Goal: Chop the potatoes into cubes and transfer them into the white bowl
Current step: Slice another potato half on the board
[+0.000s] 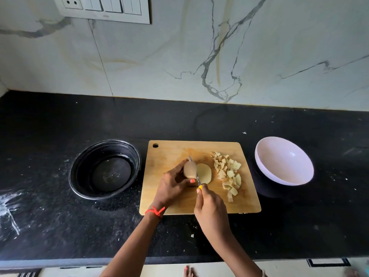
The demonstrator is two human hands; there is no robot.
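My left hand [171, 186] curls round one potato half [189, 169], thumb near and fingers far, so it cannot roll while the blade runs just right of that grip. My right hand [209, 208] is clamped on the knife [198, 179] by its yellow handle, close up for control, I judge. The other half [204, 173] shows its pale cut face beside the blade. Cubes [228, 172] are heaped further right on the board [169, 152], toward the white bowl [283, 162], which holds nothing yet.

Left hand [172, 183] grips potato [190, 169]; right hand [211, 208] holds knife [196, 174] splitting it.
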